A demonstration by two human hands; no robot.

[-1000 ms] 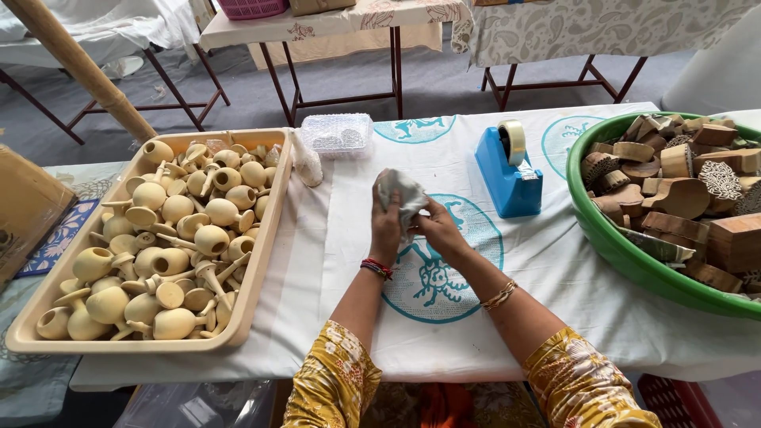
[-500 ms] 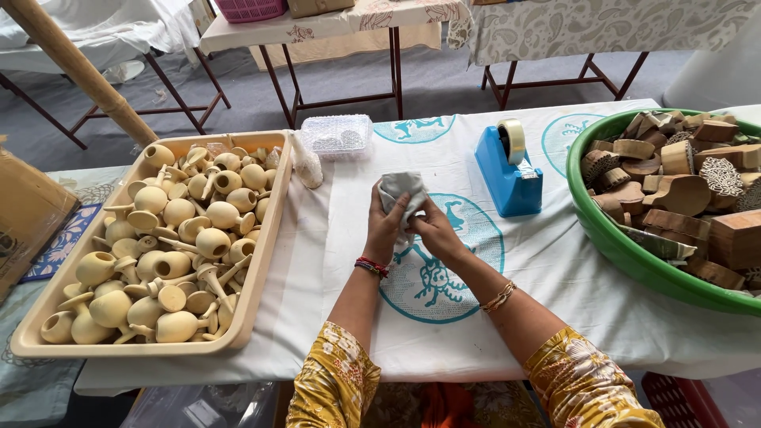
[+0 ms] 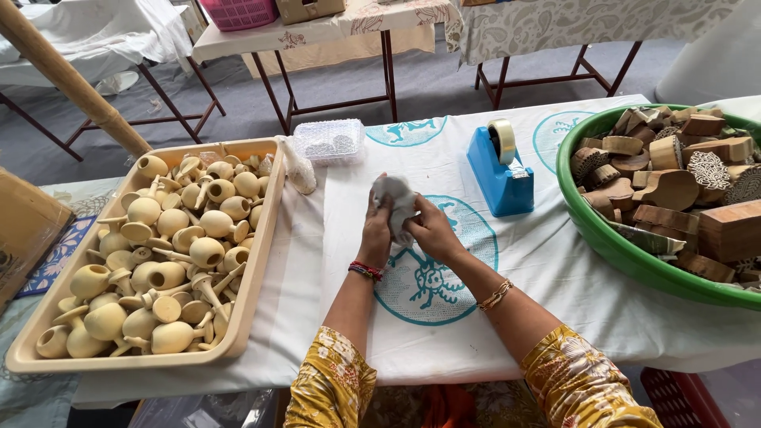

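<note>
Head view | left hand (image 3: 376,235) and right hand (image 3: 432,230) – both grips clenched on grey wrapped bundle (image 3: 394,200) – contents hidden

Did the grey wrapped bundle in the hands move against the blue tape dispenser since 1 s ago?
Cannot tell. The bundle sits left of the tape dispenser, held by the left hand and right hand, with much the same gap throughout.

A single head-worn view looks steeply down and forward from close above the tabletop (image 3: 555,261). The fingers (image 3: 412,218) sit near frame centre, with the beige tray (image 3: 261,261) to their left, the green tub (image 3: 602,238) right, and floor beyond.
</note>
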